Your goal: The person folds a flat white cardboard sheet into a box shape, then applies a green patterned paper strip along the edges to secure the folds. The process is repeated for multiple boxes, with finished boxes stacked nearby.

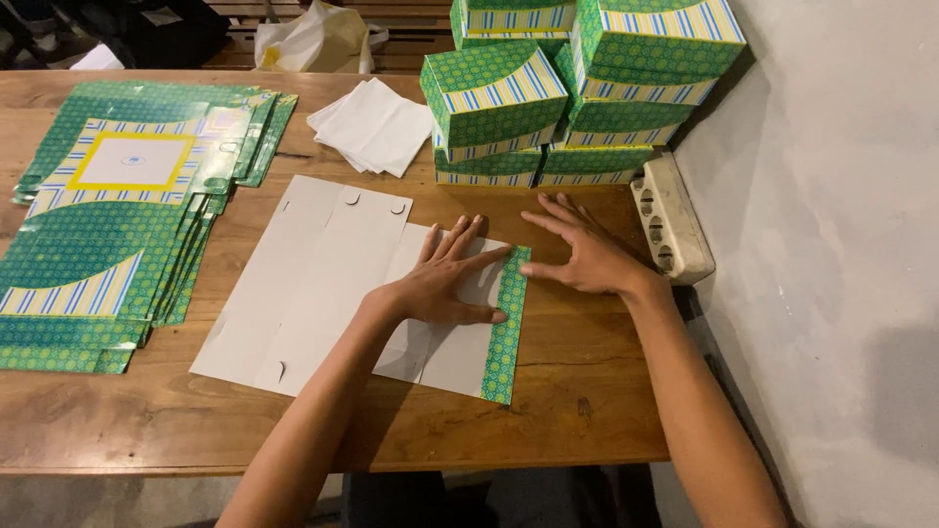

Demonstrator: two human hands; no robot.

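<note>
Two bare hands are working on a wooden worktop [587, 391] running along a pale wall [831, 244]. Left hand [445, 284], fingers spread flat, is pressing down an unfolded white carton blank [313, 284]; its green patterned flap [507, 323] is folding up between both hands. Right hand [587, 256], open with nothing in its grip, is resting on wood just beside that flap. Beyond both: finished green boxes [548, 88], white papers [372, 125]. Far left: flat printed blanks [108, 225]. Right: power strip [670, 220].
</note>
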